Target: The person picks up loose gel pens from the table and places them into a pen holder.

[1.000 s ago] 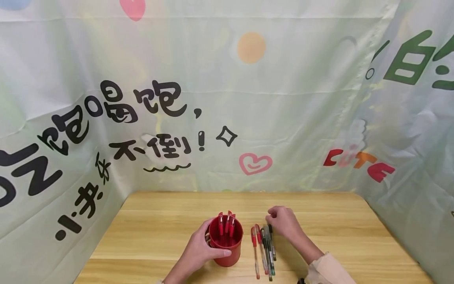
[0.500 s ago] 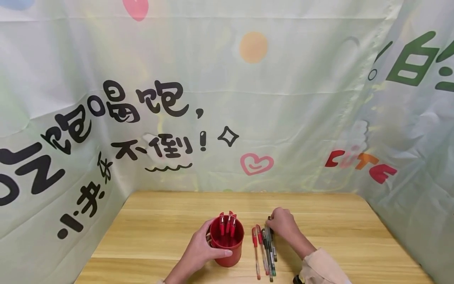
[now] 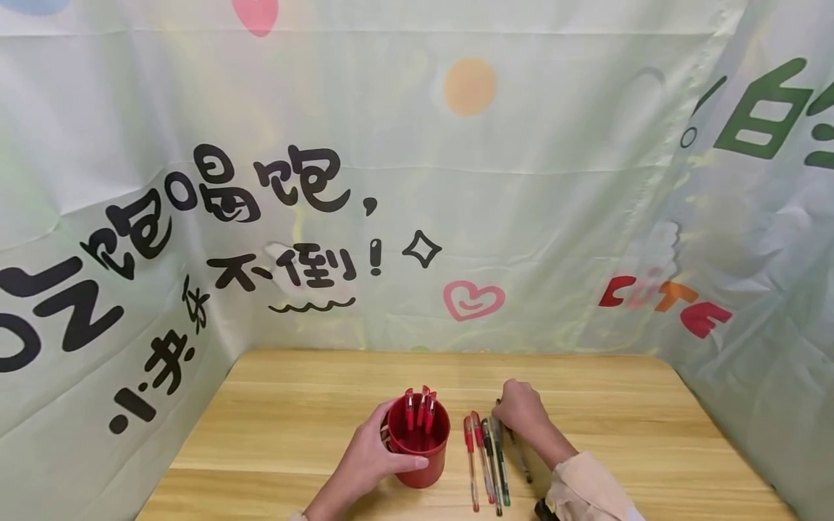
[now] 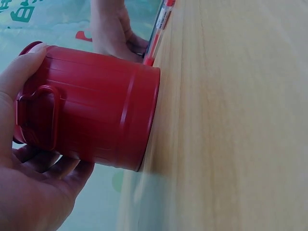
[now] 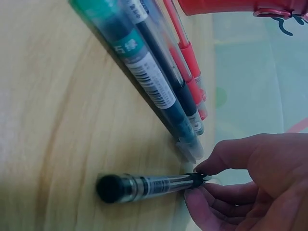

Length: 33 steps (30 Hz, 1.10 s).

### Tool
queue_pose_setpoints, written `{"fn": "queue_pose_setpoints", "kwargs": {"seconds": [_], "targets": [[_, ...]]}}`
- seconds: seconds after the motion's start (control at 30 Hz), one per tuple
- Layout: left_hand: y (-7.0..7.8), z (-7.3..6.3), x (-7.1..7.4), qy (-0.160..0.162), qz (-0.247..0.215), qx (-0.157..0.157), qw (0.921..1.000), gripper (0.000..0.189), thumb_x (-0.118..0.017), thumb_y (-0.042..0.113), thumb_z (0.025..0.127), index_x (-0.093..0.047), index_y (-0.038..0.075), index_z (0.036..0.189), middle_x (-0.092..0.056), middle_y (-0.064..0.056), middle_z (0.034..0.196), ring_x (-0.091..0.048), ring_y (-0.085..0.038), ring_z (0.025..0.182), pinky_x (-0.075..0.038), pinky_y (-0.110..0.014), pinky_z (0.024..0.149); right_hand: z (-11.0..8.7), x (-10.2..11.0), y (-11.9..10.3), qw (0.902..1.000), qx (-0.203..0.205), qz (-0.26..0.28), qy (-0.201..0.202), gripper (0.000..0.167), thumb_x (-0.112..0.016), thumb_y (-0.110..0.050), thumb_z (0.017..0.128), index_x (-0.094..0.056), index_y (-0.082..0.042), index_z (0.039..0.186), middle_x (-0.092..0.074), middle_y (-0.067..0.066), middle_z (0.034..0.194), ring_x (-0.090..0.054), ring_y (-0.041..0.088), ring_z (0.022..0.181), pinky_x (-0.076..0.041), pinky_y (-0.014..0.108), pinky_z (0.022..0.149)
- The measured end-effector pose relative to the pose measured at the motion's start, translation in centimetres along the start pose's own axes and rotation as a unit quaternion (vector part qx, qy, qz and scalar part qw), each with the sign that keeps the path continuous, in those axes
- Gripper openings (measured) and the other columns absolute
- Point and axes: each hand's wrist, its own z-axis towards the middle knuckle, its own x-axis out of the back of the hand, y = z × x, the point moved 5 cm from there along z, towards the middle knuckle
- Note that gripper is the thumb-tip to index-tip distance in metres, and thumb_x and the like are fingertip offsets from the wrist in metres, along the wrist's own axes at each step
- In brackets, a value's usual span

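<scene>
The right hand (image 3: 521, 409) pinches the black pen (image 3: 520, 457), whose near end now slants rightward from the other pens (image 3: 492, 463), so it seems freed; on their left, the left hand (image 3: 366, 454) grips the red cup (image 3: 426, 474).

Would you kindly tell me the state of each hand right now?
Left hand: closed around the red cup.
Right hand: closed, pinching a black pen by one end.
</scene>
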Motion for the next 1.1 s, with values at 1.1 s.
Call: {"fn": "queue_pose_setpoints", "kwargs": {"seconds": [1.1], "targets": [[0.0,0.0,-0.1,-0.006,-0.011,-0.004,0.9999,0.097,-0.096,0.037,0.071,-0.047,0.016,0.151,-0.059,-0.009,0.147,-0.061,-0.029,0.13,-0.061,-0.039,0.097,-2.1,5.1,-2.9,0.9947,0.052,0.065,0.059,0.018,-0.067,-0.009,0.096,-0.077,0.003,0.106,-0.075,0.007,0.079,-0.061,0.009,0.059,-0.049,0.026,0.053]]}}
